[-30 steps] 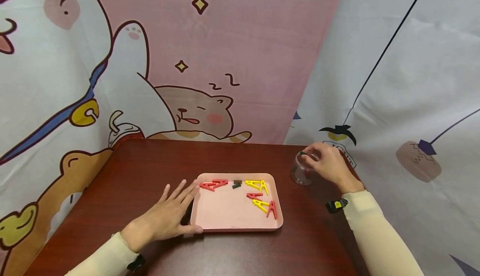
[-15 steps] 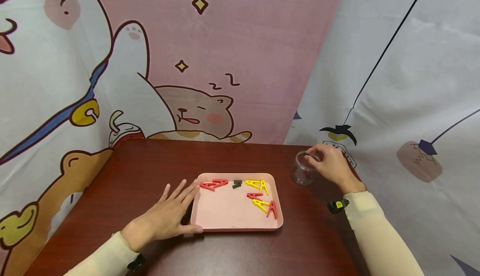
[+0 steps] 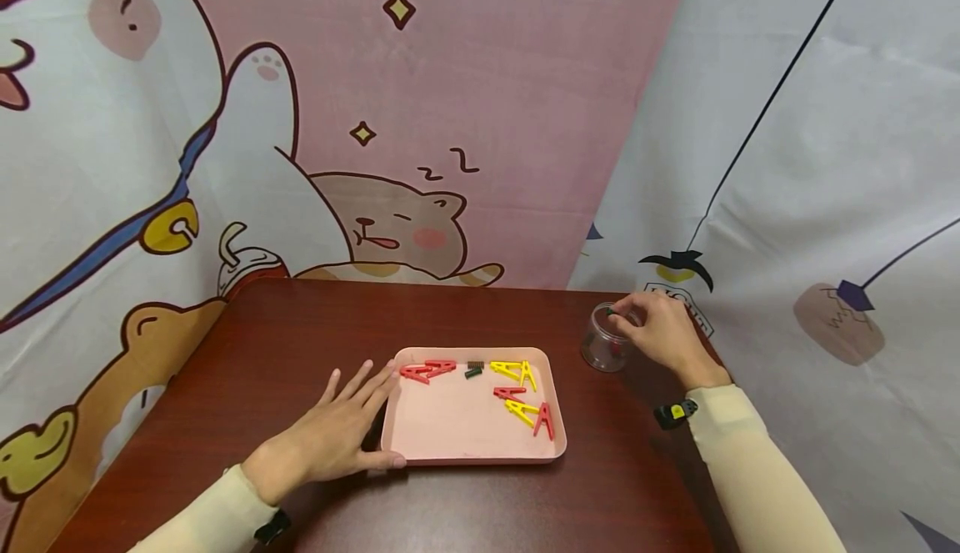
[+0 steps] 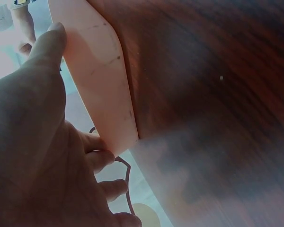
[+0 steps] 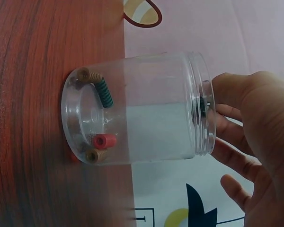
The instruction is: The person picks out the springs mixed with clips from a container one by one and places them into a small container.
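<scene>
My right hand point(image 3: 660, 332) is at the mouth of a clear plastic jar point(image 3: 602, 349). Thumb and fingertips pinch a small dark green coil spring point(image 5: 202, 107) right at the rim, partly hidden by the threaded neck. Inside on the jar's bottom lie a green spring point(image 5: 104, 93), a red spring point(image 5: 104, 141) and two brown springs. My left hand point(image 3: 330, 428) rests with fingers spread against the left side of a pink tray point(image 3: 450, 436); its thumb touches the near left corner. In the left wrist view that thumb point(image 4: 51, 42) lies along the tray's edge.
Red clothespins point(image 3: 427, 369) and yellow clothespins point(image 3: 519, 411) lie in the tray. At its far side are a brown spring point(image 3: 476, 364) and a dark green spring point(image 3: 473, 373). The jar stands on the brown table point(image 3: 330, 311), right of the tray, near a cartoon-printed curtain point(image 3: 525, 119).
My right hand has shifted slightly right and down at the jar's mouth, with the green spring at its fingertips. The left hand and tray have stayed put.
</scene>
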`<act>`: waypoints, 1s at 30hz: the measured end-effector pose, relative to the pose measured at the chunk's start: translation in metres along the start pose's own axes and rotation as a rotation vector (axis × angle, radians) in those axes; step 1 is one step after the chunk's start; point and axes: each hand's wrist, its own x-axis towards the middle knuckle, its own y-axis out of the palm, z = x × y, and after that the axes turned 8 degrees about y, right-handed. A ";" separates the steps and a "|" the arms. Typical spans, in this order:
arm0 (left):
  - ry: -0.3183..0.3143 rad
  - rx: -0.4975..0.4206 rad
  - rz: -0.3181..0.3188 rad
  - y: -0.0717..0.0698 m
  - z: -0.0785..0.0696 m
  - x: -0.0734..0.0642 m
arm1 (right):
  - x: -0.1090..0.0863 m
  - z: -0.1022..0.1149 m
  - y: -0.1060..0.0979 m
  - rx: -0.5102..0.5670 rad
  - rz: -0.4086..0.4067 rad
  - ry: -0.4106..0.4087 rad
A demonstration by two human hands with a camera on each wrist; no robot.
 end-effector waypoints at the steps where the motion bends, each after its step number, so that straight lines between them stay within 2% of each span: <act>1: 0.001 0.002 -0.001 0.000 0.000 0.000 | 0.000 0.000 0.000 0.003 -0.002 0.003; 30: 0.010 0.008 -0.002 -0.003 -0.005 0.000 | -0.005 0.002 0.006 0.031 -0.052 -0.032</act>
